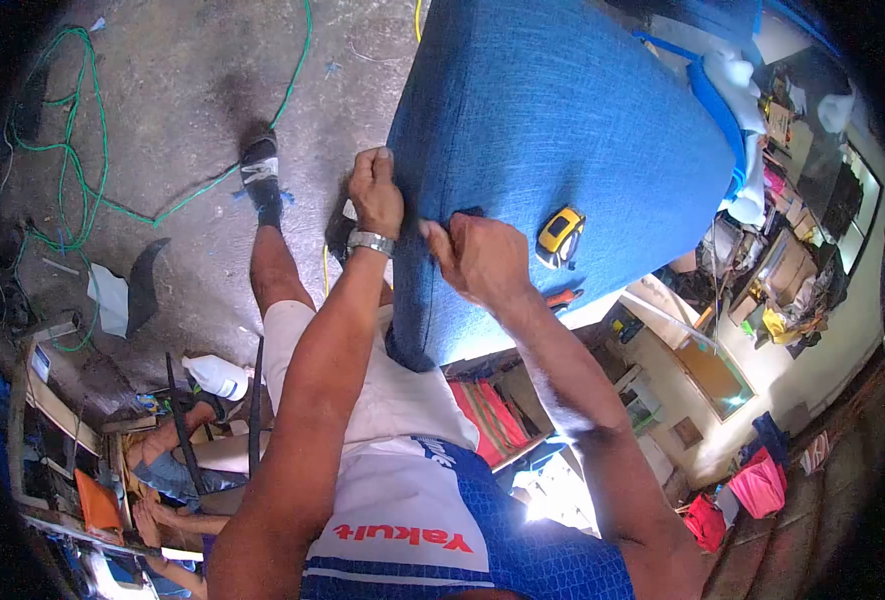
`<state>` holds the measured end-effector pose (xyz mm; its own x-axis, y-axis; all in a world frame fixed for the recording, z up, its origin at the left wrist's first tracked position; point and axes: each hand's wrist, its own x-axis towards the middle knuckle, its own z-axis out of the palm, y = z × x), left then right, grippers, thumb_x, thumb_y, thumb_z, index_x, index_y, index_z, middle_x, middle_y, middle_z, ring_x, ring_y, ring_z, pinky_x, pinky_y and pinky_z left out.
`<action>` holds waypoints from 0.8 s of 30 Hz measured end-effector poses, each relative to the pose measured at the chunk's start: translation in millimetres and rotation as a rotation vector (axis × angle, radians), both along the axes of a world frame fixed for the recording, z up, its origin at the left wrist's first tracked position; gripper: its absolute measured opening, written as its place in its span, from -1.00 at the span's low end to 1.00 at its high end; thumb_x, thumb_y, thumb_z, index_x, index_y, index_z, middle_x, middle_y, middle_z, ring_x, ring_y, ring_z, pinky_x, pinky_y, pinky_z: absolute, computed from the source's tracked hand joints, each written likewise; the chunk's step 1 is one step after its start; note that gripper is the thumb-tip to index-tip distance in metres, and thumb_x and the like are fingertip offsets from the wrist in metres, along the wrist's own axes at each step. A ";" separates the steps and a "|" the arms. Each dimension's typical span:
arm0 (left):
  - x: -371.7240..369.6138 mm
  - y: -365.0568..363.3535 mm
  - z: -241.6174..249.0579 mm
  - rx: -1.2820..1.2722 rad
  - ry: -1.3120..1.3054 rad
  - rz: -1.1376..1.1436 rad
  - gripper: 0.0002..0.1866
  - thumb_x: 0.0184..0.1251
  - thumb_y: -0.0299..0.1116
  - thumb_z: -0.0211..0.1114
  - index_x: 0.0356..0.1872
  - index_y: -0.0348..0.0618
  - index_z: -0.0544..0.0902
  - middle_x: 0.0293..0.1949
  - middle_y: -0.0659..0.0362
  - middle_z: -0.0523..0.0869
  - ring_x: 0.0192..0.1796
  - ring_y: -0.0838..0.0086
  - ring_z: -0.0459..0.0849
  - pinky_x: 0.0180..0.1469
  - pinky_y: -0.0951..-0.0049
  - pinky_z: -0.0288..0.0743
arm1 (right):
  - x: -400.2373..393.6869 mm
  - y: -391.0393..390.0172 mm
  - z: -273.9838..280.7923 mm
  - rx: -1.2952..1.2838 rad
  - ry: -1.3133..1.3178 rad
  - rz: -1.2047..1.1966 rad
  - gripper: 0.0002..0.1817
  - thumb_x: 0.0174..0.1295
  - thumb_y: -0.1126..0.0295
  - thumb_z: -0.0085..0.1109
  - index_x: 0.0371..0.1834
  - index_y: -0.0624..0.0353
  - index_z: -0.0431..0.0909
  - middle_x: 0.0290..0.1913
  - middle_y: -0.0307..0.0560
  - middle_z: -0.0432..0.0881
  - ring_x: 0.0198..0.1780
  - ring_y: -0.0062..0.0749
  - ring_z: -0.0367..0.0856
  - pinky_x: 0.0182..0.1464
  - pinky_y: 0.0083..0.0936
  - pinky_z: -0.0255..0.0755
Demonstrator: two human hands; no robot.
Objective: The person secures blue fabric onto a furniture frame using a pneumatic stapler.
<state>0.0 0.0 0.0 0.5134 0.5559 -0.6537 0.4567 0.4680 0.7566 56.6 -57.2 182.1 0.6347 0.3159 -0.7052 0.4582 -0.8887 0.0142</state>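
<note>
A large blue fabric-covered upholstered piece [582, 120] fills the upper middle of the head view. At its near-left edge my left hand [375, 195], with a metal watch at the wrist, is closed with its fingers bent against the fabric-covered side. My right hand [487, 255] rests on the top face close to that edge. Its fingers are curled under and the thumb points toward the edge; what they hold, if anything, is hidden. Just right of this hand lies a yellow and black tape measure [560, 235]. A tool with a red-orange handle [564, 298] lies nearer my forearm.
Green cord [102, 130] loops over the concrete floor [192, 70] at left. A white jug [217, 378] stands beside dark metal legs. Another person's leg [162, 435] and hands show at lower left. Piled boxes and scraps [787, 270] line the right side.
</note>
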 end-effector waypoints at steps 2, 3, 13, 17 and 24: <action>1.8 7.3 -12.6 -0.118 -0.024 -0.039 -0.47 0.53 0.09 0.14 -0.19 -0.30 0.66 -0.38 -0.06 0.68 -0.27 0.24 0.62 -0.09 0.18 0.45 | 0.7 2.1 0.6 -0.005 0.057 -0.028 -0.42 0.38 -0.14 0.11 -0.51 0.18 0.62 -0.46 0.19 0.68 -0.37 0.18 0.70 -0.36 0.00 0.55; 16.5 22.4 -12.0 -0.055 -0.061 -0.068 -0.48 0.54 0.08 0.14 -0.21 -0.30 0.66 -0.39 -0.06 0.67 -0.29 0.25 0.61 -0.11 0.19 0.45 | 2.8 5.0 -2.5 0.065 -0.007 -0.011 -0.42 0.36 -0.15 0.16 -0.55 0.17 0.58 -0.51 0.15 0.65 -0.42 0.15 0.68 -0.40 -0.02 0.52; 61.1 9.6 -35.8 0.013 -0.091 -0.040 -0.52 0.59 -0.01 0.14 -0.35 -0.28 0.58 -0.52 -0.04 0.52 -0.38 0.32 0.45 -0.22 0.22 0.39 | 17.4 -15.9 5.4 0.399 -0.129 -0.129 -0.57 0.32 -0.03 0.28 -0.39 0.17 0.59 -0.43 0.06 0.65 -0.37 0.03 0.68 -0.32 -0.14 0.53; 60.7 12.3 -38.0 -0.014 -0.101 -0.079 -0.52 0.60 -0.03 0.10 -0.34 -0.29 0.58 -0.50 -0.03 0.52 -0.36 0.34 0.46 -0.19 0.22 0.40 | 115.4 -9.0 5.5 0.645 -0.470 -0.053 -0.50 0.36 0.08 0.24 0.18 0.23 0.59 0.20 0.32 0.55 0.26 0.17 0.50 0.33 -0.06 0.35; 111.1 54.3 -11.5 -0.094 -0.234 -0.030 -0.40 0.58 0.09 0.08 -0.18 -0.41 0.69 -0.32 0.10 0.70 -0.18 0.46 0.53 -0.01 0.35 0.44 | 248.1 43.0 -39.2 0.354 -0.215 0.100 -0.03 0.28 -0.48 -0.11 0.59 -0.05 0.23 0.64 0.11 0.11 0.67 0.12 -0.12 0.57 0.35 -0.25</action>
